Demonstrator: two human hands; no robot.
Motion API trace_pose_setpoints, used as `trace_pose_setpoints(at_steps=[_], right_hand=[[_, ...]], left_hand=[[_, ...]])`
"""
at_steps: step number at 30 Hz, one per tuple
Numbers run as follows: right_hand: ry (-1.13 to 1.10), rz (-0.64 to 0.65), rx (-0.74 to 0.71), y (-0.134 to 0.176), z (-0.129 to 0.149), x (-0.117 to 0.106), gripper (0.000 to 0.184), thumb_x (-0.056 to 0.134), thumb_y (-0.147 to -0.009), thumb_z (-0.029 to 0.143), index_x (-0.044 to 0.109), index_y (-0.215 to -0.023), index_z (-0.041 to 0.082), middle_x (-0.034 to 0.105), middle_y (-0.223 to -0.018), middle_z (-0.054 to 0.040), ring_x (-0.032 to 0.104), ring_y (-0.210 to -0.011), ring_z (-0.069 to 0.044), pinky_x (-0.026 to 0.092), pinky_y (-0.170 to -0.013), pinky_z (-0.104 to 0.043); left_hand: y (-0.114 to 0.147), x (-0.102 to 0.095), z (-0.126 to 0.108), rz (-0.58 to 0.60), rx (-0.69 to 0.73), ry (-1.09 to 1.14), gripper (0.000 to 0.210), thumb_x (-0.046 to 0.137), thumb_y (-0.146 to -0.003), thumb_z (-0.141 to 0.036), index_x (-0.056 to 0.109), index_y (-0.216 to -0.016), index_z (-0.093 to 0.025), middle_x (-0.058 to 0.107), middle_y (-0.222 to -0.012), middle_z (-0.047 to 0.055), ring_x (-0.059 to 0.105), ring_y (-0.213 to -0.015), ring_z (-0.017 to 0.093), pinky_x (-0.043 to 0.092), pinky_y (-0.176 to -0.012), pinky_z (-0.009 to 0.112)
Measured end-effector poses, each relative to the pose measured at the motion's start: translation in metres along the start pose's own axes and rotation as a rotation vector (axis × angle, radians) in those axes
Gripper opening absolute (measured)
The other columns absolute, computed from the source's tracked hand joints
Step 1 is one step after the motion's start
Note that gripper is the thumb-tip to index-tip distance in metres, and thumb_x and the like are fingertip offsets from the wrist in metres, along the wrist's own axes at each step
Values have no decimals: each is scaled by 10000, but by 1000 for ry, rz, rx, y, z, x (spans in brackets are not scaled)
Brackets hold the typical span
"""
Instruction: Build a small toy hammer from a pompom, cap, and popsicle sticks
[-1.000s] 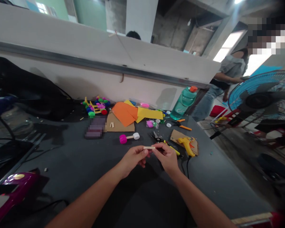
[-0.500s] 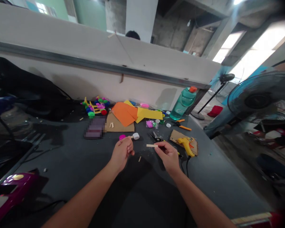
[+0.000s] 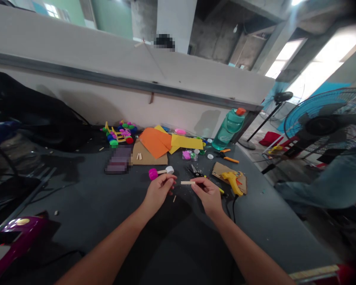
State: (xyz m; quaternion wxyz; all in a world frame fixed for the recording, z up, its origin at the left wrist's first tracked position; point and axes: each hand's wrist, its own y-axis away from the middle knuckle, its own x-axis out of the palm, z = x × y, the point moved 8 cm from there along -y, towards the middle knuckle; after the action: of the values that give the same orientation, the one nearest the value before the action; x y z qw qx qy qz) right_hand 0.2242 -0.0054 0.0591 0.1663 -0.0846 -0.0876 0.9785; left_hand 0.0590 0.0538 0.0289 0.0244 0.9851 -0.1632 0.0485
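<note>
My right hand [image 3: 207, 194] pinches a short, pale wooden stick [image 3: 186, 183] between thumb and fingertips. The stick points left toward my left hand [image 3: 160, 192], whose thumb and fingers are pressed together; anything between them is hidden. Just beyond the left hand, a magenta bottle cap [image 3: 153, 173] and a white bottle cap [image 3: 169, 170] are joined by a wooden stick [image 3: 161, 171]. A small loose stick piece [image 3: 174, 198] lies on the table between my wrists. Scissors [image 3: 195, 171] rest behind my right hand.
A yellow glue gun [image 3: 233, 182] sits on cardboard [image 3: 218, 171] at right, near orange-handled pliers [image 3: 229, 158] and a teal bottle [image 3: 228, 128]. Coloured paper [image 3: 156, 142], a phone [image 3: 118, 160] and a colourful cap-wheeled model [image 3: 118, 134] lie toward the back. A fan [image 3: 326, 122] stands right.
My left hand has moved slightly right and nearer the stick, exposing more of the joined caps. The stick in my right hand has shifted slightly left. A person's clothed limb has appeared at right.
</note>
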Motion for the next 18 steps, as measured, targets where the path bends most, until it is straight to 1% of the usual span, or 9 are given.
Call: trace_pose_setpoints(at_steps=[3,5,11,18], right_hand=[[3,12,-4,0,-3,2,157,656,-699,317,680,-808,208,639,-718,-10,569,-658,-156,452,-605,-265],[8,18,-12,0,-4,3,165,657,-698,324,682,-811,206,646,-726,-14,575,-664,-160,456,-609,-267],[36,62,-52,1,-3,7,154,643,-722,309,689,-831,210,665,-764,-23,584,-686,-164,455,-619,-265],[119,95,-122,1,-2,8,169,628,-754,297,694,-892,226,649,-789,-22,577,-699,-158,448,-621,-259]], left_hand=[[3,6,0,49,-45,69,299,568,-768,-415,657,-829,-135,605,-723,35,539,-625,122,463,-514,214],[6,10,-1,77,-54,98,326,578,-762,-441,649,-807,-127,597,-710,30,535,-614,114,460,-511,210],[9,15,-4,115,-64,112,295,629,-723,-419,609,-734,-125,570,-639,2,496,-544,91,430,-481,201],[7,12,-7,85,-35,41,265,624,-716,-394,598,-679,-133,540,-575,-29,481,-493,79,415,-469,198]])
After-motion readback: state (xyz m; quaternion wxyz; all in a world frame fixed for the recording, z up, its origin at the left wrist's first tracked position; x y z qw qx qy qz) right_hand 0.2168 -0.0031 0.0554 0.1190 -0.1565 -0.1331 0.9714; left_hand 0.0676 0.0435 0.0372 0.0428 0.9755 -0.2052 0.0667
